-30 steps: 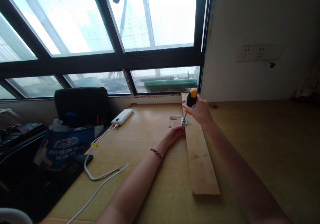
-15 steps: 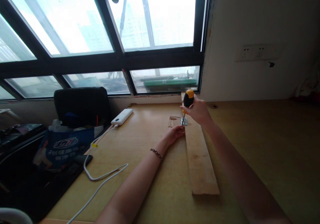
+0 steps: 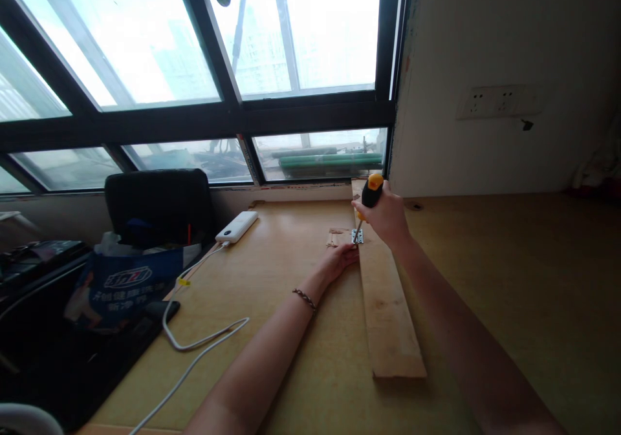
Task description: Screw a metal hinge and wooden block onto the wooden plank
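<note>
Screwdriver set on a small metal plate at the far end of a wooden plank, viewed from the head camera.

The right hand (image 3: 385,218) has its fingers clenched around the black-and-orange screwdriver (image 3: 370,194), whose shaft slants down toward 7 o'clock so that its tip meets the metal plate (image 3: 357,235) on the plank (image 3: 388,312). The left hand (image 3: 339,258) lies at 7 o'clock of the plate, its fingers released and resting against the plank's left edge, grasping nothing. The plank lies flat on the tabletop (image 3: 509,280), running from 6 o'clock toward the window at 12 o'clock. At 9 o'clock of the hands a white power bank (image 3: 237,226) rests on the tabletop with a white cable (image 3: 204,341) trailing toward 7 o'clock; a black chair (image 3: 158,205) stands beyond the tabletop's left edge.
</note>
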`<act>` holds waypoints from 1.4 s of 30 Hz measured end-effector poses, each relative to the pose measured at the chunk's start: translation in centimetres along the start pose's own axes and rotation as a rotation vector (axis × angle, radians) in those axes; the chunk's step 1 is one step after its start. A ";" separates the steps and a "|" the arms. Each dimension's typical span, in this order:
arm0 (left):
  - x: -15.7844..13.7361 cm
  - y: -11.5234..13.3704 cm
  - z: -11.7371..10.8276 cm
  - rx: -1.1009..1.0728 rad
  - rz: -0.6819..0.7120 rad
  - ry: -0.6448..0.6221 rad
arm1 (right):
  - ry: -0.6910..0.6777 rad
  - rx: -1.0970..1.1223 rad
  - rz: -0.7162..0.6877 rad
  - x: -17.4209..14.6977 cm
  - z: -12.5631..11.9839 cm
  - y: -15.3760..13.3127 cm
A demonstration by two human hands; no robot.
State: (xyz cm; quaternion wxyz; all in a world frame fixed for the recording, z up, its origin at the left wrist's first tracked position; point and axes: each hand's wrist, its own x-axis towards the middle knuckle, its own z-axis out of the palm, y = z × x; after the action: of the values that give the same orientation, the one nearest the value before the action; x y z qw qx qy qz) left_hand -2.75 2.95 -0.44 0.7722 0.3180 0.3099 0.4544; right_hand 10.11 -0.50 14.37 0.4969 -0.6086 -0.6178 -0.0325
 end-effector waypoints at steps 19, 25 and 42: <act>0.1 0.0 -0.3 -0.037 -0.027 -0.011 | 0.350 -0.008 0.272 3.2 -2.8 5.8; 0.0 0.1 -0.2 -0.031 -0.021 -0.014 | -0.216 -0.415 0.476 3.4 -2.8 10.9; -0.1 0.3 -0.1 -0.035 -0.036 -0.024 | -0.703 -0.566 0.534 0.7 2.9 17.2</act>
State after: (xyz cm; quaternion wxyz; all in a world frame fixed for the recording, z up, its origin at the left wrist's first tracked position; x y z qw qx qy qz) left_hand -3.01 2.94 -0.28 0.7895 0.3042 0.2980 0.4420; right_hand 22.05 6.30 3.67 0.0665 -0.8295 -0.5376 0.1359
